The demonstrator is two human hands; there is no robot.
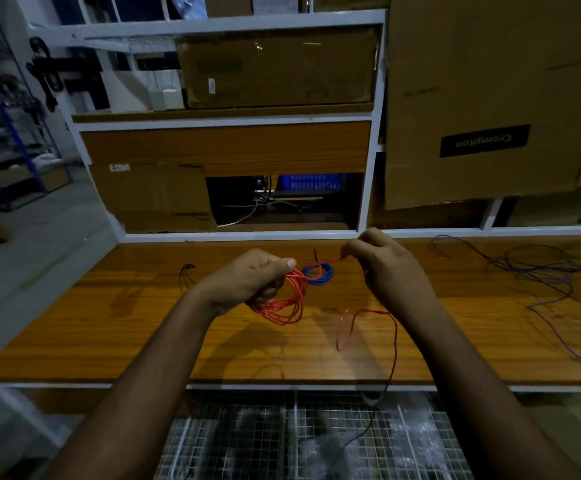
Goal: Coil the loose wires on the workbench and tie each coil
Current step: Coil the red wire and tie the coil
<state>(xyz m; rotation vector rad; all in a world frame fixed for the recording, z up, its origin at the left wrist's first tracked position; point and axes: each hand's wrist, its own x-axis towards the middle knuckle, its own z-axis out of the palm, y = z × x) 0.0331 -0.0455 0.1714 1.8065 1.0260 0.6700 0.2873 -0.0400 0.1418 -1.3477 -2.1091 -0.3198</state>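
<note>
Left hand (247,278) gripped the red coil (283,303), right hand (379,261) pinched its tail; the next wrap probably needed that slack drawn in.

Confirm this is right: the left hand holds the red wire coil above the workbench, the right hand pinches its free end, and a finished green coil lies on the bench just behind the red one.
One detail is off. The finished coil behind the red wire coil is blue, not green, as the head view shows. The rest stands: the left hand holds the red coil above the workbench, and the right hand pinches its free end.
</note>
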